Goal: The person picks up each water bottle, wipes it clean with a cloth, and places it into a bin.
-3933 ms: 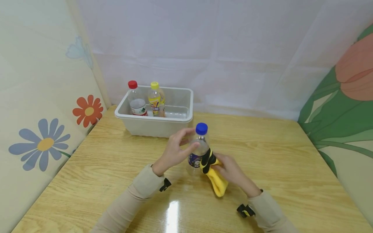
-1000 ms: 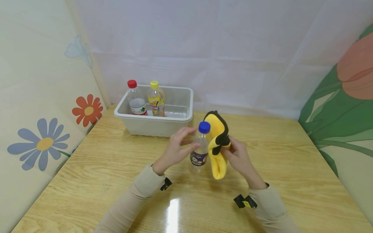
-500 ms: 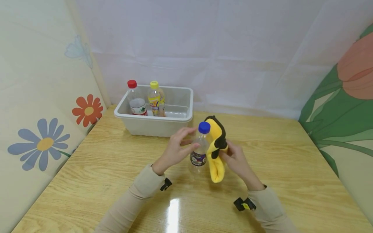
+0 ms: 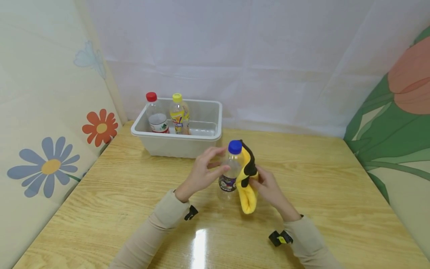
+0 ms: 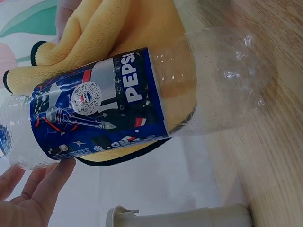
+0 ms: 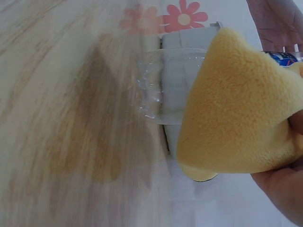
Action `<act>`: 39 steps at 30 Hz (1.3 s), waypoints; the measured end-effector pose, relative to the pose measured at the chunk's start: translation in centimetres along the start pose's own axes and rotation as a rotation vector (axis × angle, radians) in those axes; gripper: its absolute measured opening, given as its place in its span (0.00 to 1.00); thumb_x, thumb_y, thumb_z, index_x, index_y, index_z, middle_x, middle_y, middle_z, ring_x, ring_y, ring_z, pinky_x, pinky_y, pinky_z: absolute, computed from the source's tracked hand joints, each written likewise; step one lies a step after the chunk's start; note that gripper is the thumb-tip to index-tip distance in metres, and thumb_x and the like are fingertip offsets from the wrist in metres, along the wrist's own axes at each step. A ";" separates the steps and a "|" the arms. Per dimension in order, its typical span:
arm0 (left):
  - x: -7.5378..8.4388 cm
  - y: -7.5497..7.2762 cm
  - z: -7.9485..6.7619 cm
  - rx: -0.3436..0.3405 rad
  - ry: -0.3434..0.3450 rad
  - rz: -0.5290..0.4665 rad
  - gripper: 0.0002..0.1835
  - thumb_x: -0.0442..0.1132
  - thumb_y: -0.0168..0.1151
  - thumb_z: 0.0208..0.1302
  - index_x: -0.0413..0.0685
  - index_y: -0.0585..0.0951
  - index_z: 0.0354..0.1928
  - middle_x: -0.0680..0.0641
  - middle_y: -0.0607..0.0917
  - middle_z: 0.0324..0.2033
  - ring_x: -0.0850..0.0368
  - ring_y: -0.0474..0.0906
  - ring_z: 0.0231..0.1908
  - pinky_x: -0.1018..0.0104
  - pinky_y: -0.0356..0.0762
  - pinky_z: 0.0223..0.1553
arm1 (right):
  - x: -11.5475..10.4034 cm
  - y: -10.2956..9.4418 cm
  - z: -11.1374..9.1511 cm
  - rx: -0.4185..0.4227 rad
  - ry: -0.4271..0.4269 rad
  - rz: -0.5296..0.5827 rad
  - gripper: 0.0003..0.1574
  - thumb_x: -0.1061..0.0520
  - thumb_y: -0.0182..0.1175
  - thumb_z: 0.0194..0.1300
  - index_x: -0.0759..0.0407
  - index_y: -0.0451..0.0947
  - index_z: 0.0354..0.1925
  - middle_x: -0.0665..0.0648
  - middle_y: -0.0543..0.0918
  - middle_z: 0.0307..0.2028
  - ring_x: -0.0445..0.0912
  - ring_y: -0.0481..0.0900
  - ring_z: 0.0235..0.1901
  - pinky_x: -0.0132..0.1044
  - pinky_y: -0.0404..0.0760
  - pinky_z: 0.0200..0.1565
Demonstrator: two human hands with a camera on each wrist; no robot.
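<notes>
A clear Pepsi bottle [image 4: 230,175] with a blue cap and dark blue label stands upright on the wooden table. My left hand [image 4: 205,170] holds it around the upper part, thumb in front and fingers behind; in the left wrist view the fingertips [image 5: 65,166] meet the bottle near the label's upper end. A yellow cleaning cloth [image 4: 248,194] with black edging hangs folded from my right hand [image 4: 268,186], which pinches it against the bottle's right side. The right wrist view has the fluffy cloth [image 6: 236,109] covering most of the label, with the bottle's clear base [image 6: 156,90] showing beyond.
Behind the bottle, to the left, stands a light grey plastic bin [image 4: 178,145]. Inside are a red-capped bottle [image 4: 157,119] and a yellow-capped bottle [image 4: 178,117] at its left, with another bottle partly hidden behind. A white cloth backdrop [image 4: 275,74] closes off the table's far side.
The right hand has moved the cloth left and slightly down along the bottle's side over the last second. Earlier the cloth was bunched lower, across the label's front. The left hand has stayed in place.
</notes>
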State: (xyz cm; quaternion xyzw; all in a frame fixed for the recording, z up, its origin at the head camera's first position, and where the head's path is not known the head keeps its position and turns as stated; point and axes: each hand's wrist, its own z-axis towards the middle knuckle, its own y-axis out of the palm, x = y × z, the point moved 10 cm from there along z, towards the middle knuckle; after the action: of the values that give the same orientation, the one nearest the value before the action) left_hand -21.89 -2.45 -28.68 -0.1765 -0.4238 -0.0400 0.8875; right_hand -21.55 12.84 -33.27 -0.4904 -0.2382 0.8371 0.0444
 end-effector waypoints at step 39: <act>-0.5 0.3 0.4 -0.080 -0.005 -0.034 0.26 0.28 0.60 0.56 0.31 0.66 0.58 0.34 0.73 0.53 0.43 0.71 0.52 0.63 0.77 0.48 | 2.8 -1.1 -1.2 -0.022 0.133 -0.038 0.23 0.76 0.54 0.55 0.73 0.71 0.52 0.68 0.79 0.44 0.44 0.78 0.41 0.32 0.79 0.43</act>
State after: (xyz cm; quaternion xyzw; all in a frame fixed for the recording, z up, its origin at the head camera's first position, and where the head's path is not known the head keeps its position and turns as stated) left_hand -22.41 -2.04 -28.90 -0.2050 -0.4269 -0.0714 0.8778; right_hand -22.17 15.09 -35.48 -0.5406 -0.2534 0.7991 0.0707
